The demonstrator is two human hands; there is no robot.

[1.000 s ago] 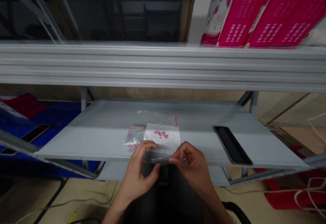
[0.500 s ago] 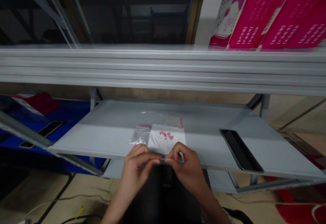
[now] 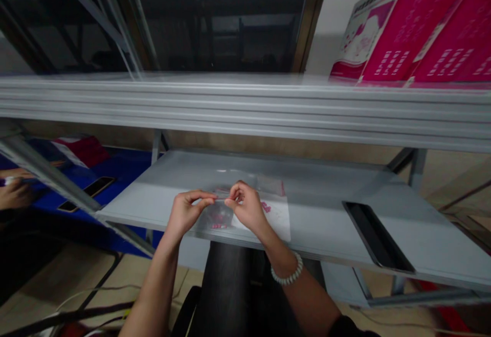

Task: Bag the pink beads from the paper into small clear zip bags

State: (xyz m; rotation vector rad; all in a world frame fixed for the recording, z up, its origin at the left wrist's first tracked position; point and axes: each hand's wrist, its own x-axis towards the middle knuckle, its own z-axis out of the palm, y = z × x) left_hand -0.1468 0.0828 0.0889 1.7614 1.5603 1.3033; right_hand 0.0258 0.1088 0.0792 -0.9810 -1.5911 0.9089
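Observation:
My left hand point(image 3: 191, 210) and my right hand point(image 3: 246, 205) each pinch an end of the top edge of a small clear zip bag point(image 3: 218, 215). The bag hangs between them over the shelf's front part, with several small pink-red beads along its bottom. Just right of my right hand, a white sheet point(image 3: 279, 223) lies on the shelf, with more pink-red beads point(image 3: 265, 207) on it, partly hidden by that hand. Behind the sheet lies a clear plastic bag point(image 3: 273, 185) with a red edge. Another bag beneath my hands is mostly hidden.
The grey shelf point(image 3: 314, 188) spans the middle. A dark tablet point(image 3: 378, 237) lies at its right. A metal rail point(image 3: 245, 104) crosses above, with pink boxes point(image 3: 402, 45) on top. At far left are a blue table, a phone point(image 3: 100, 186) and another person's hand point(image 3: 15, 194).
My hands have moved up and left from the shelf's front edge to over the small bags. The hanging bag with beads now shows between them. The view has shifted left.

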